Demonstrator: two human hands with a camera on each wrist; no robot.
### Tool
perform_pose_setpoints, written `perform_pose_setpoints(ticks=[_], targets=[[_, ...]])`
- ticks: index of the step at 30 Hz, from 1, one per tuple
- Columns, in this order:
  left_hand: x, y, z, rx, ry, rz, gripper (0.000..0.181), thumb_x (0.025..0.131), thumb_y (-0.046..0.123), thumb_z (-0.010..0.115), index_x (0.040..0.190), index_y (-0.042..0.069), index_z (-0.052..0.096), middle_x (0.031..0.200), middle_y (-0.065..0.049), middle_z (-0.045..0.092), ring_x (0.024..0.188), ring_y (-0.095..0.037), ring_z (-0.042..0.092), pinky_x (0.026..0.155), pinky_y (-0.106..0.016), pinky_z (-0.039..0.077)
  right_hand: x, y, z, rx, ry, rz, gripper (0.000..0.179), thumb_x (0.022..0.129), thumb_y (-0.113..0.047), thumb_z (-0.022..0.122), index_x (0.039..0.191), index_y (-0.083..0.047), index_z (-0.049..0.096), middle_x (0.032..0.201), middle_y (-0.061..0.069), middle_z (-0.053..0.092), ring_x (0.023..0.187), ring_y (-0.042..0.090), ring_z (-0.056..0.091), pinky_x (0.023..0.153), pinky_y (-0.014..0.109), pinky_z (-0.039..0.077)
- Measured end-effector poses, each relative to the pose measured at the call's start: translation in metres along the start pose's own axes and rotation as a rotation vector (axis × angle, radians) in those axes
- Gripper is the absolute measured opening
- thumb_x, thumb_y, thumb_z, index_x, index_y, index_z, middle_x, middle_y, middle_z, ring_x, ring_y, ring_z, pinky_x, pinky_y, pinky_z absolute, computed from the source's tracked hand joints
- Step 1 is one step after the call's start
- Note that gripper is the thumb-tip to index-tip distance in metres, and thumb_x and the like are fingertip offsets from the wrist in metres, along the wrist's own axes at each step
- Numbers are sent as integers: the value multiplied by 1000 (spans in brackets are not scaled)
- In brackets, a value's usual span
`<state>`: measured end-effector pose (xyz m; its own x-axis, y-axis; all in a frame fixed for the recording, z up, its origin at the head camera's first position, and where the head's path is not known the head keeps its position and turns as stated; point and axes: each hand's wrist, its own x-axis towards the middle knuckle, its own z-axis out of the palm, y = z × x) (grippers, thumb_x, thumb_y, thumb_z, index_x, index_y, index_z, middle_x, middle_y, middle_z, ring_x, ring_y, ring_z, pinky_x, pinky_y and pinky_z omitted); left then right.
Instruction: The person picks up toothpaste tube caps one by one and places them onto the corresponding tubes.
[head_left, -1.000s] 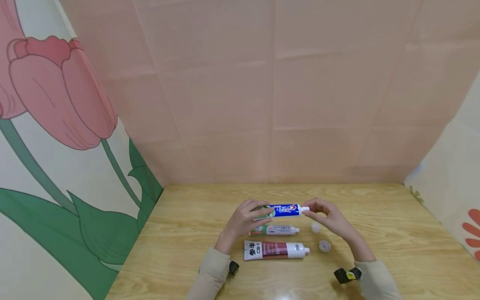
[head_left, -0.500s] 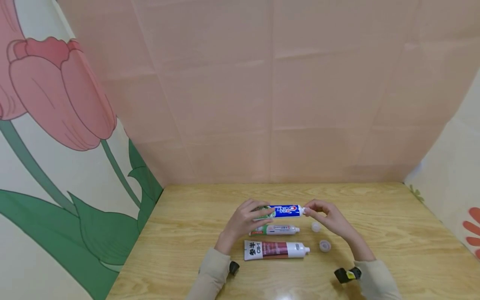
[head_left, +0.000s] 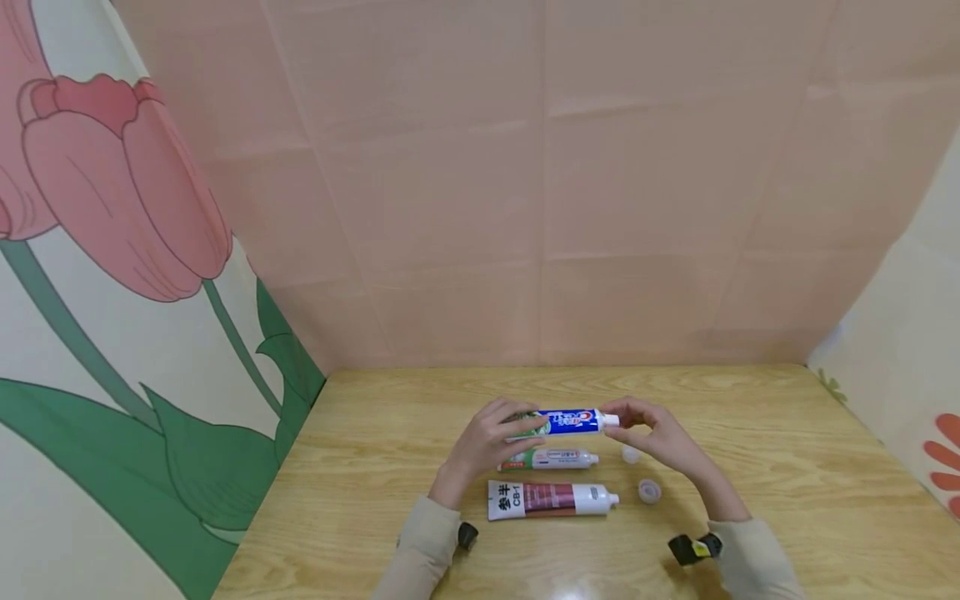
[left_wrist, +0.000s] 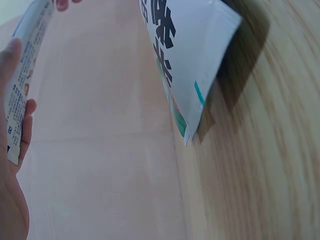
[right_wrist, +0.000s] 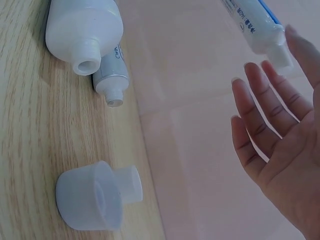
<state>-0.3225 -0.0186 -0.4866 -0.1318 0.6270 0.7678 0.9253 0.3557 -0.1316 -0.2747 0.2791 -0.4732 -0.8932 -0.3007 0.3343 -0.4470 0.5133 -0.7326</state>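
Note:
My left hand [head_left: 491,435] holds a blue-and-green toothpaste tube [head_left: 573,422] level above the table, its fingers and thumb gripping the tail end. At the other end, the thumb and forefinger of my right hand [head_left: 660,433] are on either side of the tube's white cap [head_left: 612,421]. In the right wrist view the other fingers [right_wrist: 270,105] are spread and lightly bent below the cap [right_wrist: 279,57]. Just below on the table lie a green-and-white toothpaste tube [head_left: 558,460] and a larger white-and-maroon toothpaste tube [head_left: 551,501], both uncapped with nozzles pointing right.
Two loose white caps lie right of the tubes: a smaller cap [head_left: 631,454] partly behind my right hand, and a wider cap [head_left: 649,492] nearer me. The wooden table [head_left: 375,467] meets a pink backdrop [head_left: 450,250] behind. A tulip-printed panel [head_left: 135,192] stands left.
My right thumb and forefinger have shifted around the cap, leaving more of it showing than half a second ago. The left hand and the lying tubes stay where they were.

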Motion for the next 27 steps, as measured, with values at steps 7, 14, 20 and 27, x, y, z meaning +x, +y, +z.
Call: perform_pose_setpoints(ticks=[7, 14, 20, 27], targets=[[-1, -1, 1, -5, 5, -1, 35, 77, 30, 74, 110, 20, 68, 111, 1, 64, 98, -8, 57, 91, -14, 44, -2, -27, -4, 48, 0, -63, 29, 84, -9, 68, 112, -5, 59, 106, 5, 62, 89, 14, 57, 77, 27, 51], [-1, -1, 1, -9, 7, 1, 35, 77, 30, 74, 110, 20, 68, 110, 0, 65, 98, -8, 57, 92, -14, 44, 0, -4, -1, 87, 10, -127, 26, 84, -4, 66, 108, -6, 60, 103, 5, 62, 89, 11, 57, 78, 26, 51], [-2, -2, 3, -11, 9, 10, 36, 75, 29, 75, 110, 20, 68, 109, 0, 65, 97, -8, 57, 90, -13, 44, -1, 8, 0, 107, 22, -98, 22, 85, -5, 65, 105, -12, 61, 100, 1, 62, 88, 11, 58, 78, 20, 49], [-1, -1, 2, -10, 10, 11, 38, 73, 29, 77, 109, 20, 68, 109, 0, 66, 96, -8, 57, 90, -13, 44, -3, -9, -3, 116, 12, -100, 19, 85, -4, 64, 104, -9, 61, 97, 3, 62, 86, 12, 58, 76, 21, 49]])
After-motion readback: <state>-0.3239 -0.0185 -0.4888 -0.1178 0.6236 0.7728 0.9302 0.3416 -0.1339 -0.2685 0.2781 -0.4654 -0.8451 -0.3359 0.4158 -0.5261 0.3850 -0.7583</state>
